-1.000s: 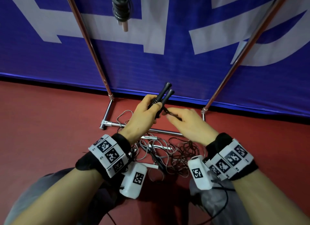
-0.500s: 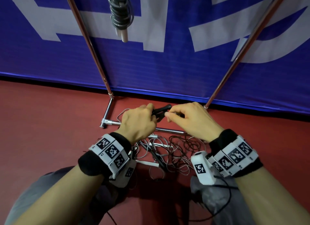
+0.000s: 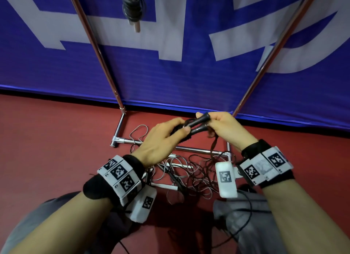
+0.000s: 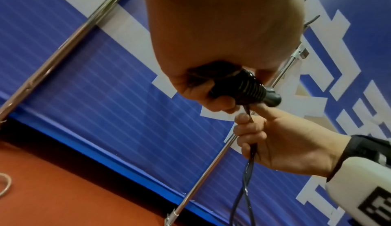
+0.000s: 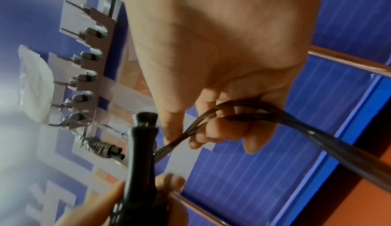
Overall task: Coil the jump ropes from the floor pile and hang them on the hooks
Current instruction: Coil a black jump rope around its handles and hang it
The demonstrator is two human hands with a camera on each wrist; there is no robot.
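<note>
At the centre of the head view, just above the floor pile, the fingers (image 3: 186, 129) of the left hand (image 3: 161, 140) are curled round the two black handles (image 3: 198, 122) of a jump rope, gripping them side by side near their lower ends. The right hand (image 3: 225, 129) sits immediately to the right of the handle tips, its fingers curled round several gathered strands of the dark cord (image 5: 264, 111); in the left wrist view the cord (image 4: 250, 147) runs down through that closed grip and hangs below it. Directly beneath both hands, the floor pile (image 3: 189, 174) of tangled ropes, with thin dark and pale cords and white handles, lies on the red floor (image 3: 47, 149) across the base bar of a chrome rack (image 3: 121, 140). The rack's two uprights rise towards the upper left and upper right of the frame against a blue and white banner (image 3: 180, 73). At the top centre, a coiled rope (image 3: 132, 5) hangs from above. In the right wrist view, a row of hooks (image 5: 84, 75) occupies the left side; the lowest carries a coiled rope.
</note>
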